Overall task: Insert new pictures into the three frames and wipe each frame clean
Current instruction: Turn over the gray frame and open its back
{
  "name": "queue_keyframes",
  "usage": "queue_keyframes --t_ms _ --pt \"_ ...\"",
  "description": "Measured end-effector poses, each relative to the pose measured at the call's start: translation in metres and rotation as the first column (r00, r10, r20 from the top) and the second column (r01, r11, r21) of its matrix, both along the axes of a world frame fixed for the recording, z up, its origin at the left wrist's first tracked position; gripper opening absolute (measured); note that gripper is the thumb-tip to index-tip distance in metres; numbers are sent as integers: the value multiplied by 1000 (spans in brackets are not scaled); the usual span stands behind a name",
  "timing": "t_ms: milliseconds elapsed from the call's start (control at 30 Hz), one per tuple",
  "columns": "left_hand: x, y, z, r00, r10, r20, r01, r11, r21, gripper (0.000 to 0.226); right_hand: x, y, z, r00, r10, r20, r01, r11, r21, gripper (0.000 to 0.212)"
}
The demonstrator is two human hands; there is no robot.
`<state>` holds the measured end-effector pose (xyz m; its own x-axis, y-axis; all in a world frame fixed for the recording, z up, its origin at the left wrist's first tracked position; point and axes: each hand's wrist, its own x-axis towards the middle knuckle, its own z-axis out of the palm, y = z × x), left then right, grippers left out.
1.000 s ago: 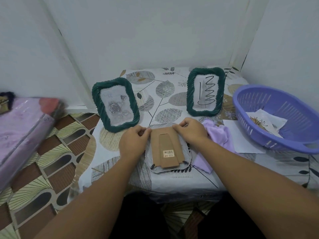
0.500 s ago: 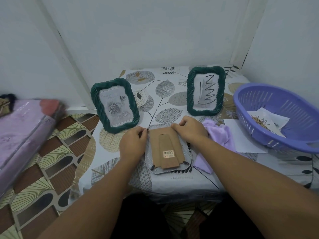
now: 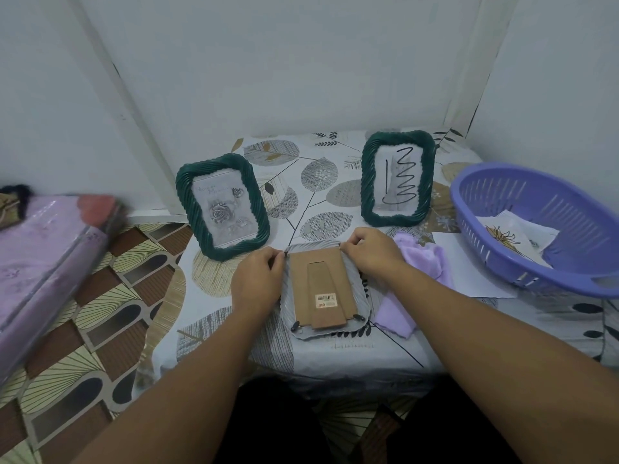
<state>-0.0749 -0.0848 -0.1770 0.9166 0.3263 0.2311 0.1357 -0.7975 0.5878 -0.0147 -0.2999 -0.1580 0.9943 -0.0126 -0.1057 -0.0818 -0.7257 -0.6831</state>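
Face-down frame (image 3: 323, 289) front centre; cloth (image 3: 418, 262) right; basket (image 3: 522, 269) far right; two frames behind.

The face-down frame (image 3: 322, 289) hides its front, so any picture in it cannot be seen. Fingertips of the left hand (image 3: 258, 279) and right hand (image 3: 371, 254) cover its top corner clips. The basket (image 3: 536, 195) runs off the right edge (its papers (image 3: 516, 234) partly hidden by the rim). The cloth (image 3: 418, 262) lies partly under the right wrist.

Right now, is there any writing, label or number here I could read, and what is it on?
Barcode sticker on the cardboard back of the face-down frame: bars and small print, too small to read.
Rose picture in the left green frame: faint script along the top, blurred.
No other text shows.
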Motion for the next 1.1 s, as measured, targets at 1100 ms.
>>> queue_keyframes --t_ms 1100 --pt "-71 17 29 900 -423 -104 346 839 -419 42 -59 -39 10 907 393 152 -396 918 -10 16"
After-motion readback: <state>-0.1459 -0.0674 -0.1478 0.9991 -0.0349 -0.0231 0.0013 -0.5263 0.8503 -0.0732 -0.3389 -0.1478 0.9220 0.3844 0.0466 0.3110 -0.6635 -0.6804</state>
